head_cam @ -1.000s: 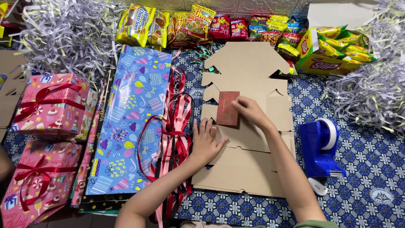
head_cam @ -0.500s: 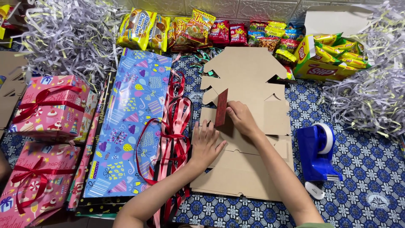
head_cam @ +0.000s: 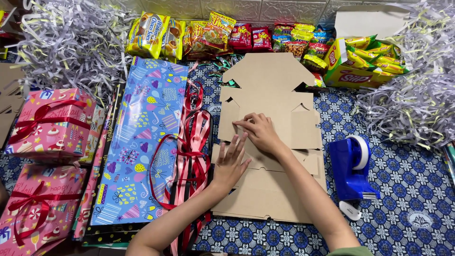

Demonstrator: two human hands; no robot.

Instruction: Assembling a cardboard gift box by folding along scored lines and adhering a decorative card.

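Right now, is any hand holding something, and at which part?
Nothing is held. The left hand lies flat with spread fingers on the flat cardboard box blank, and the right hand presses its fingertips on the blank's middle panel.

A flat brown cardboard box blank [head_cam: 272, 142] is lying unfolded on the blue patterned cloth. Its notched flaps are pointing toward the snack packets.

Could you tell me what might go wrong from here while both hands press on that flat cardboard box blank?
The red ribbons lie against the cardboard box blank beside the left hand; they could snag under a fold. The right hand presses near a crease, so the panel might bend crookedly. The tape dispenser nearby might get knocked.
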